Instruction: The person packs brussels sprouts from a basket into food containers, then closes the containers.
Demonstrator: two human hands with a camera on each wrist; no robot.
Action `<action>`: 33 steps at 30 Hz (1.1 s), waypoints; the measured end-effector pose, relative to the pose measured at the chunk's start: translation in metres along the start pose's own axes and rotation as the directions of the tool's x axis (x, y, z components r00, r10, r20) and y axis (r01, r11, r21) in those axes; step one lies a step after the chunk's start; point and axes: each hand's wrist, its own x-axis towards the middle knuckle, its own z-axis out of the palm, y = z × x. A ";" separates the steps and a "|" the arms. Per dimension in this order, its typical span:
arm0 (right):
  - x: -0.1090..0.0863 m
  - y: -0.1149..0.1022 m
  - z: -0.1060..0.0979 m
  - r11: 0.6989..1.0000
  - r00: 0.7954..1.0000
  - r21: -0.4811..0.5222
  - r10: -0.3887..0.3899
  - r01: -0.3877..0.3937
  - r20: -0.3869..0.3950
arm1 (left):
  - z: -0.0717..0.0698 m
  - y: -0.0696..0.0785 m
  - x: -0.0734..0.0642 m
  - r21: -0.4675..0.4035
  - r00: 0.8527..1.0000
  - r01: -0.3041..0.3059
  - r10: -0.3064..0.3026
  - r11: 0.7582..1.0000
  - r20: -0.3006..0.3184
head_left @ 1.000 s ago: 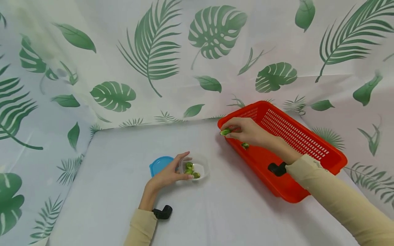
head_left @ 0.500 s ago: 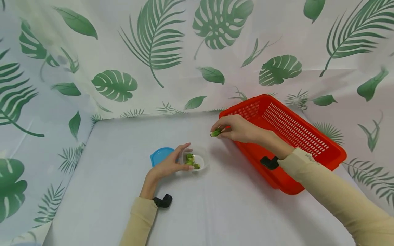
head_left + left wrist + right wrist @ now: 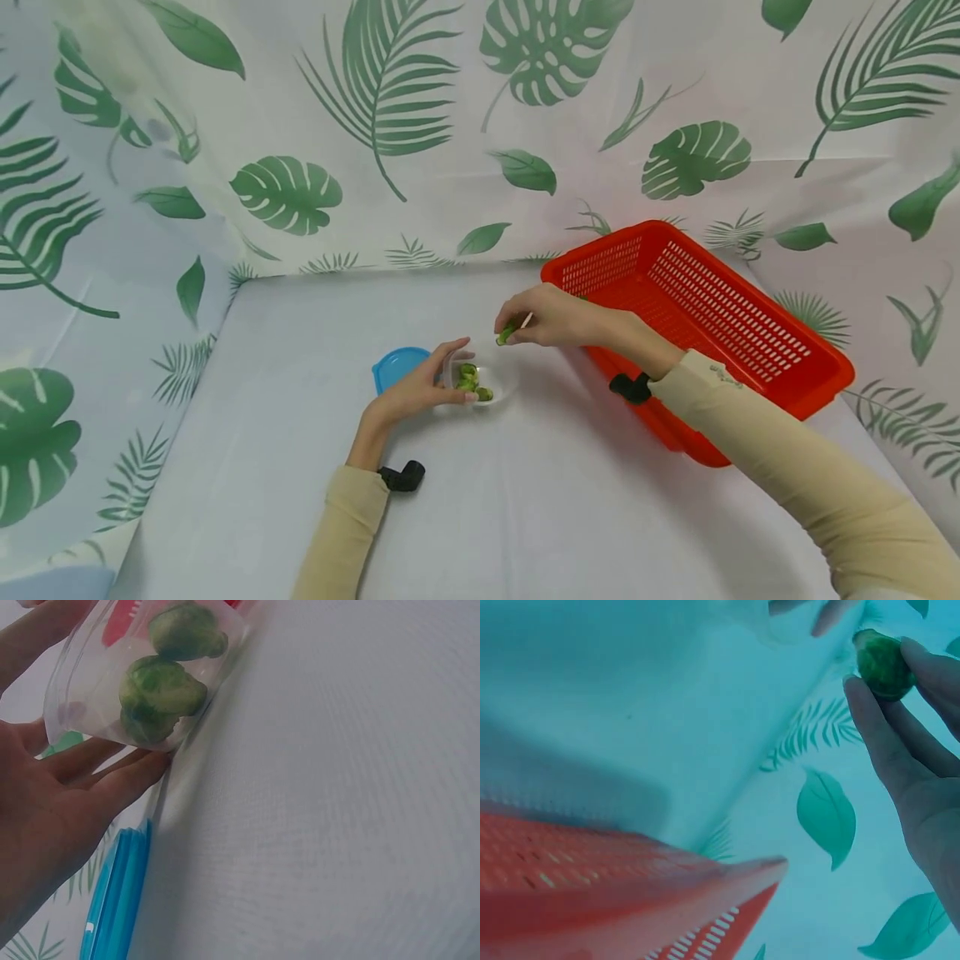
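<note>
My left hand (image 3: 415, 392) grips the near left side of a clear plastic tub (image 3: 504, 385), thumb in front and fingers behind. Several Brussels sprouts (image 3: 468, 379) lie inside it, and the left wrist view shows two sprouts (image 3: 163, 688) through the wall. Above and just right of the tub, my right hand (image 3: 551, 317) pinches a single Brussels sprout (image 3: 506, 335) between thumb and fingertips. The right wrist view shows this green sprout (image 3: 883, 666) held clear of the table.
A red perforated basket (image 3: 738, 321) stands at an angle on the right, under the right forearm; a bit of green shows at its far left. The blue lid (image 3: 396, 367) lies on the white table (image 3: 300, 358) left of the tub. Leaf-printed cloth (image 3: 420, 100) forms the walls behind.
My right hand has carried the sprout left from over the basket's edge to beside the tub. The left hand keeps its hold on the tub, and the head view has tilted slightly.
</note>
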 end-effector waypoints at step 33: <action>0.028 0.004 0.048 0.994 0.972 -0.110 0.019 0.007 0.235 | 0.001 -0.002 0.000 0.040 1.000 0.008 -0.008 0.999 -0.002</action>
